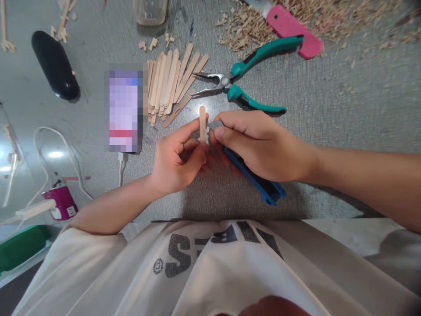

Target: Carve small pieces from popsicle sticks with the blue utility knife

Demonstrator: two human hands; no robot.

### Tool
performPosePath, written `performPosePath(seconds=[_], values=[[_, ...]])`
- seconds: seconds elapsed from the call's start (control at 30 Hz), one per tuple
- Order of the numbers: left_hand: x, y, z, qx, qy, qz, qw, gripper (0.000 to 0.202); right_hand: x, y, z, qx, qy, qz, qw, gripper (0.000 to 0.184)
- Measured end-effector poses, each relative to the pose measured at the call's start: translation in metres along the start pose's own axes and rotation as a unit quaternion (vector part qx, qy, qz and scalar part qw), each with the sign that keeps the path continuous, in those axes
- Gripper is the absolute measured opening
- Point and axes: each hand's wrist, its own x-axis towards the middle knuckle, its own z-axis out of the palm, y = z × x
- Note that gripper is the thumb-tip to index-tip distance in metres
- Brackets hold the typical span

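Observation:
My left hand (179,160) pinches a wooden craft stick (202,123) between thumb and fingers, its rounded end pointing away from me. Close on its right, my right hand (259,140) is wrapped round a blue-handled cutter (255,177) with a grey front end beside the stick. My fingers hide most of the handle, and the cutting edge cannot be made out. Just beyond both hands lies a pile of craft sticks (164,81), one of them notched. Long-nose pliers (225,81) with green handles rest with their jaws open, tips touching the pile.
A phone (123,112) on a cable lies left of the pile, with a black case (55,66) farther left. Wood shavings (250,28) and a pink-handled tool (294,30) are at the back right. A purple adapter (62,202) and a clear container (150,11) also lie here.

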Motion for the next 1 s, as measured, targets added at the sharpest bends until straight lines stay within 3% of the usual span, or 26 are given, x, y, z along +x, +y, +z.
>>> performPosePath(seconds=[0.3,0.5,0.63,0.77,1.0], values=[[0.0,-0.003,0.001,0.015,0.019,0.005,1.0,0.051,0.0,-0.003,-0.002,-0.058,-0.045,0.01,0.997,0.044],[-0.001,-0.002,0.006,0.052,0.027,0.043,0.997,0.049,0.0,-0.005,0.0,-0.095,-0.024,0.053,0.994,0.045],[-0.001,0.002,0.006,0.091,0.045,0.018,0.995,0.052,0.0,-0.006,0.001,-0.105,0.001,0.054,0.993,0.048],[0.001,0.007,0.006,0.068,0.048,0.0,0.997,0.051,0.0,-0.007,0.001,-0.078,0.034,0.068,0.994,0.049],[0.002,0.004,0.005,0.055,0.049,-0.003,0.997,0.049,0.001,-0.007,0.0,-0.095,-0.023,0.06,0.993,0.047]])
